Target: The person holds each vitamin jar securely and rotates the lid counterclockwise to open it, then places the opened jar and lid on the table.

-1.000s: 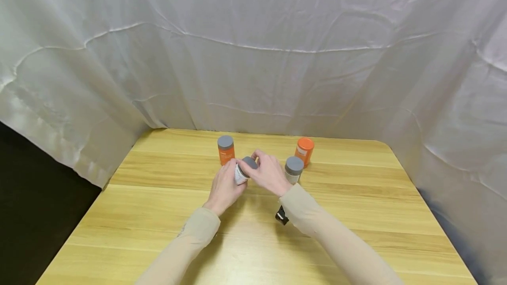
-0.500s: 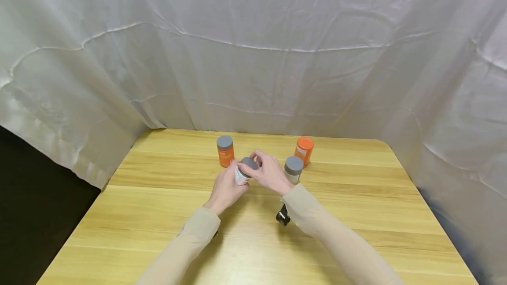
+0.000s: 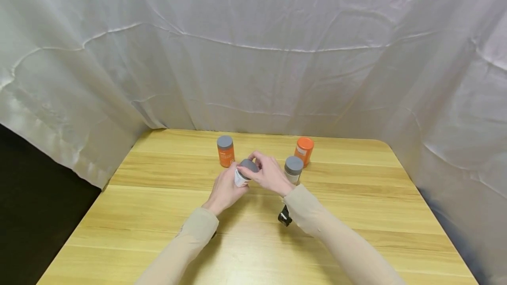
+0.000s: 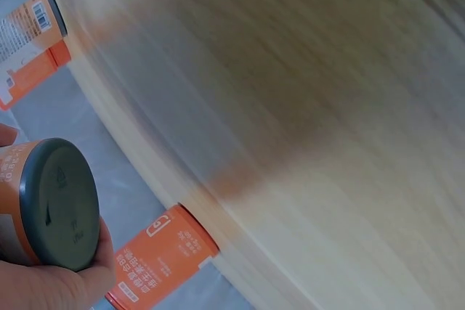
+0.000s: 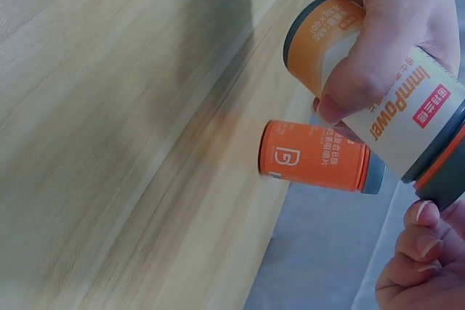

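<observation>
A white-and-orange supplement jar [image 3: 240, 179] with a grey lid [image 3: 249, 166] is held tilted above the table. My left hand [image 3: 225, 190] grips its body, fingers and thumb wrapped round it. The right hand [image 3: 271, 175] pinches the lid between thumb and fingers. In the right wrist view, the jar's label [image 5: 396, 110] reads "InmPower", and an orange band shows beside the dark lid [image 5: 445, 179]; I cannot tell whether the lid is loose. The left wrist view shows the jar's dark base [image 4: 62, 205].
Behind the left hand stands an orange jar [image 3: 226, 155] with a grey lid. Close to the right wrist is a grey-lidded jar [image 3: 294, 168], and an orange jar [image 3: 304, 151] stands behind it. A grey curtain [image 3: 253, 78] hangs beyond the wooden table [image 3: 158, 214].
Both hands stay at nearly the same place on the jar and its lid. The right hand and the lid have shifted very slightly down and to the right.
</observation>
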`<state>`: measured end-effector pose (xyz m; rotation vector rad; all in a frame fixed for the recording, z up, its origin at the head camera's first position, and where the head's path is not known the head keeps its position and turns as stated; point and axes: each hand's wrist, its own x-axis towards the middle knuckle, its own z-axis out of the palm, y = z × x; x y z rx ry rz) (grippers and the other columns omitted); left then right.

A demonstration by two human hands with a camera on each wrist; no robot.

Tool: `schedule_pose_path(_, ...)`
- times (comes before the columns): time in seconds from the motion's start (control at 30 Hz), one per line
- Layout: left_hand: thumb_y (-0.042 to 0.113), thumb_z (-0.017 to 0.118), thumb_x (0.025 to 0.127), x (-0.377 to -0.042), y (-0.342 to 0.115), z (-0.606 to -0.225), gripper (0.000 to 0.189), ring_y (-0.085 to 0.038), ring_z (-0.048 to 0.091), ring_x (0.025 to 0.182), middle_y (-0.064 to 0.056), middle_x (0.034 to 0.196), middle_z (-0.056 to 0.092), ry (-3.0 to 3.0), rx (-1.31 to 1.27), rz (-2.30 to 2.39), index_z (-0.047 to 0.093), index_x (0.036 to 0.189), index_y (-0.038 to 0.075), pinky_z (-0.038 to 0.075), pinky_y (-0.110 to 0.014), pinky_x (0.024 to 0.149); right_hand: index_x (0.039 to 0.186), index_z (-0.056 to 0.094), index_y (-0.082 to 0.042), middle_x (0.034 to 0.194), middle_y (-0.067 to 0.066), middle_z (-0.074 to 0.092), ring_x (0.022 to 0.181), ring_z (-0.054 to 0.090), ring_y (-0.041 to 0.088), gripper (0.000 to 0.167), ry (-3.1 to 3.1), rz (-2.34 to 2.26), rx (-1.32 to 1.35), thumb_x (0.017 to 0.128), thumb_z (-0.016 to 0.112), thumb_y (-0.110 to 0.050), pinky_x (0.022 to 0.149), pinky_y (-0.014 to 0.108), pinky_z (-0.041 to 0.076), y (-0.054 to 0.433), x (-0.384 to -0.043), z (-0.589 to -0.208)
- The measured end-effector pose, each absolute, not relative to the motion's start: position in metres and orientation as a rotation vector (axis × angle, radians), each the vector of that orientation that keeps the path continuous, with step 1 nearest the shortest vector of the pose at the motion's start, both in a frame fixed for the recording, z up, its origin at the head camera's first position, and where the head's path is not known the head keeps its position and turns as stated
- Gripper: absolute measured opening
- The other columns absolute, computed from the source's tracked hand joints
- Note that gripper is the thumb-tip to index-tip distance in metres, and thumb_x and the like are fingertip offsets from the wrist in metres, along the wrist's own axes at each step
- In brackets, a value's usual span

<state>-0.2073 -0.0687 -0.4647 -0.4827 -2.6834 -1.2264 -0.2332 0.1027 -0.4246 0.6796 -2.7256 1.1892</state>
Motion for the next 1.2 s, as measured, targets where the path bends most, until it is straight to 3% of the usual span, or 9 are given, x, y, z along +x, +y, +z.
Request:
schedule_pose_path(0.43,0.006,0.079,0.077,-0.207,-0.074,-0.462,0.051,-0.017,0.065,0.089,-0.006,0.102,0.069,-2.690,-0.540,-1.253,0.058,0.123,0.006,0.054,-0.037,0.078,0.110,0.063,-0.015,0.070,-0.002,0.055,0.059,0.047,0.007,0.029,-2.665,1.239,0.829,0.091,0.075,-0.034,0.054,0.020,0.039,0.107,-0.230,-0.427)
schedule_pose_path(0.9,0.005,0.079,0.075,-0.208,-0.077,-0.461,0.050,-0.013,0.062,0.082,-0.004,0.098,0.069,-2.690,-0.569,-1.243,0.059,0.120,0.008,0.052,-0.033,0.074,0.120,0.062,-0.014,0.090,-0.004,0.062,0.071,0.053,0.014,0.033,-2.599,1.126,1.102,0.094,0.072,-0.032,0.063,0.021,0.043,0.115,-0.230,-0.423)
schedule_pose_path(1.2,0.007,0.078,0.076,-0.208,-0.078,-0.462,0.048,-0.013,0.062,0.081,-0.004,0.099,0.070,-2.704,-0.580,-1.228,0.059,0.120,0.008,0.052,-0.032,0.074,0.129,0.060,-0.009,0.119,0.004,0.068,0.094,0.063,0.011,0.041,-2.566,1.049,1.213,0.094,0.072,-0.028,0.082,0.030,0.057,0.120,-0.231,-0.424)
